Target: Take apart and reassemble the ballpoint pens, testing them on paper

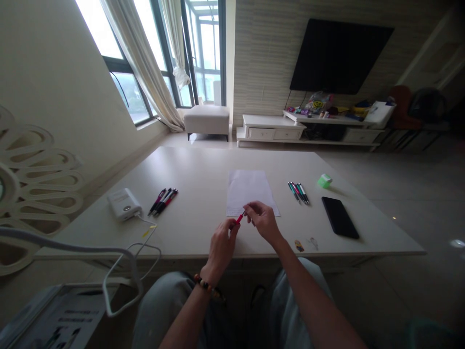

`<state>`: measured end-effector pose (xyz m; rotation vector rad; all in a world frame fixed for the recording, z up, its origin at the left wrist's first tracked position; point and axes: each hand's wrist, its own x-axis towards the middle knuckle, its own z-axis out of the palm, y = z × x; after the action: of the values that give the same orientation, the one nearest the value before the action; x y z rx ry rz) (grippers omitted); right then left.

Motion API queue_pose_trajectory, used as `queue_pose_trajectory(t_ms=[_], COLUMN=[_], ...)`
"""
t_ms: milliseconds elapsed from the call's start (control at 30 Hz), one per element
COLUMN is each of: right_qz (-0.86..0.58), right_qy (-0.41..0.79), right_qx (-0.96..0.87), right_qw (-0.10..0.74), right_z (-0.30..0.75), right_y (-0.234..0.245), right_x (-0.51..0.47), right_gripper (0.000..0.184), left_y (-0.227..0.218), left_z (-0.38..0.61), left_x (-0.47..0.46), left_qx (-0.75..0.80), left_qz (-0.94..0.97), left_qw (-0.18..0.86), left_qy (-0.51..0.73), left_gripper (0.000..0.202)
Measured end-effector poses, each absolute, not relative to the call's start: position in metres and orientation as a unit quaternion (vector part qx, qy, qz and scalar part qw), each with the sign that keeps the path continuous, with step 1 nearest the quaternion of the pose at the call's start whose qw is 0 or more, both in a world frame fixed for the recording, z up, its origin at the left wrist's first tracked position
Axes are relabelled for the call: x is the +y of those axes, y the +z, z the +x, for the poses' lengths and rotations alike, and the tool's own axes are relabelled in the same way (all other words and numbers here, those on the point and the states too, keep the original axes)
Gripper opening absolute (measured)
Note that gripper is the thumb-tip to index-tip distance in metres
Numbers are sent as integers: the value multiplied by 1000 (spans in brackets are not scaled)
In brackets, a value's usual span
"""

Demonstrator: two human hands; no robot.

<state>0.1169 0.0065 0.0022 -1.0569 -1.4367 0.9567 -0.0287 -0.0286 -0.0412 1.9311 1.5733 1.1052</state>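
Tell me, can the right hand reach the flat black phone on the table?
Probably yes. The flat black phone lies on the pale table out to the side of the right hand, with only bare tabletop between. But that hand and the left hand are both pinching a small red pen.

It was a home living room: a wall TV (339, 55), low cabinet (272, 130), ottoman (207, 119) and curtained windows (145, 63).

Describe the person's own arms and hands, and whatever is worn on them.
The left hand and right hand are bare, with no gloves, and no ring or watch shows. Both forearms are uncovered, with no sleeves in view. The left wrist carries a beaded bracelet of dark and orange-brown round beads.
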Motion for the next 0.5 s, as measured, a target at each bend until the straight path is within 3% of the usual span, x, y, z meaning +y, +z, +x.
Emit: queue_pose_trajectory(t_ms=[300,500], right_qz=[-428,-422], right_qy=[423,455], right_qx=[-630,-642], right_qw=[491,450], right_z=[105,107], right_y=[-8,-15], right_x=[4,11], right_gripper=[31,33], left_y=[-40,-34], left_z=[-24,-31], left_x=[-31,-30], left_qx=[522,571], left_qz=[684,626], left_qw=[261,270], left_qy=[438,456], left_gripper=[26,27])
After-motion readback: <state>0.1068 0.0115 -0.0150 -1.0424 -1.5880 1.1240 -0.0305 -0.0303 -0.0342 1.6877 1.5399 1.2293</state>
